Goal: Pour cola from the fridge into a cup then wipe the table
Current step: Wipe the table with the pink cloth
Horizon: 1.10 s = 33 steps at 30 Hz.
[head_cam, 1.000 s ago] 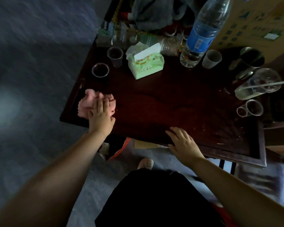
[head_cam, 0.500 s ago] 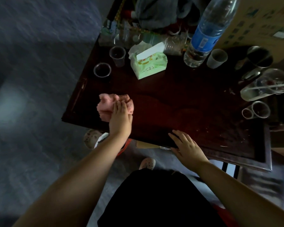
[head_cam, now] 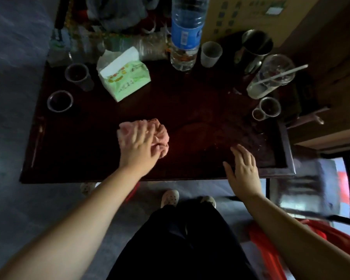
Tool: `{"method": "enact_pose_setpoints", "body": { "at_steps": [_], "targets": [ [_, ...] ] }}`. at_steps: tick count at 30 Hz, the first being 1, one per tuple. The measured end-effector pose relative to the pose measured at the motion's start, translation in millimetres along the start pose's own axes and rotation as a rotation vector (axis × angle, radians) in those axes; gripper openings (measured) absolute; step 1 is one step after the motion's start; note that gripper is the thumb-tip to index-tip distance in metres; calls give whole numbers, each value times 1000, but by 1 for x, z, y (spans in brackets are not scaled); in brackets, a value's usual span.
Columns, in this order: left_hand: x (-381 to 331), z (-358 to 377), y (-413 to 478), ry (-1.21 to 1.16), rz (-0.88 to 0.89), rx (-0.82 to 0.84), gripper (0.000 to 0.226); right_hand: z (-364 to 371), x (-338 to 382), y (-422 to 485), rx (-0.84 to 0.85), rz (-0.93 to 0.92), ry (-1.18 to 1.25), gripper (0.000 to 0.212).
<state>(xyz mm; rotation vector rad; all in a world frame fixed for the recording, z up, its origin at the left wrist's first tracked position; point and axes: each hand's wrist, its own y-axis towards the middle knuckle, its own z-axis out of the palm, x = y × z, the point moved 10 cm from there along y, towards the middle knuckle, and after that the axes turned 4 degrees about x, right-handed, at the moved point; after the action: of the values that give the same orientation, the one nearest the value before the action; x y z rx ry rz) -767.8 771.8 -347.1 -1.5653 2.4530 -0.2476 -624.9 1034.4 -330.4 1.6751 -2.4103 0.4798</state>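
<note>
While your left hand (head_cam: pixel 138 147) presses the pink cloth (head_cam: pixel 150 132) flat-fingered and your right hand (head_cam: pixel 243 172) rests open on the table (head_cam: pixel 200 110), wipe rightward toward the crumbs (head_cam: pixel 251 136).

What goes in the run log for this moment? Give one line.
phase: table wipe | left hand: pressing pink cloth on table | right hand: flat at table's near edge

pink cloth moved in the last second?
Yes. The pink cloth, under the left hand, slid right along the table: from the left edge to in front of the tissue pack.
</note>
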Motion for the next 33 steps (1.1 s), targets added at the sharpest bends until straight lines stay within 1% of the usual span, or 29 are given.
{"method": "enact_pose_setpoints", "body": {
  "at_steps": [3, 5, 7, 12, 14, 19, 25, 28, 30, 33],
  "targets": [
    [14, 23, -4, -102, -108, 78, 80, 9, -18, 4, 47, 142, -33, 74],
    [7, 27, -3, -130, -105, 56, 82, 18, -28, 6, 94, 243, -57, 83],
    [3, 24, 1, -120, -97, 20, 86, 23, -33, 7, 115, 296, -94, 85],
    [-6, 18, 18, -4, -98, 19, 94, 26, -33, 7, 95, 304, -152, 85],
    [-12, 15, 36, 9, -84, 29, 94, 28, -33, 8, 99, 294, -166, 87],
    [-29, 9, 92, 84, -46, 70, 89, 30, -33, 11, 86, 273, -185, 83],
    [-42, -5, 141, 50, 43, -7, 79, 31, -35, 12, 69, 276, -200, 79],
    [-49, -9, 164, 71, 24, -3, 76, 31, -36, 12, 63, 276, -204, 78],
    [-54, -13, 174, 45, 15, -12, 75, 31, -36, 13, 58, 275, -202, 77],
    [-57, -14, 179, -24, 65, -6, 71, 32, -36, 14, 54, 273, -199, 77]
  ]
}}
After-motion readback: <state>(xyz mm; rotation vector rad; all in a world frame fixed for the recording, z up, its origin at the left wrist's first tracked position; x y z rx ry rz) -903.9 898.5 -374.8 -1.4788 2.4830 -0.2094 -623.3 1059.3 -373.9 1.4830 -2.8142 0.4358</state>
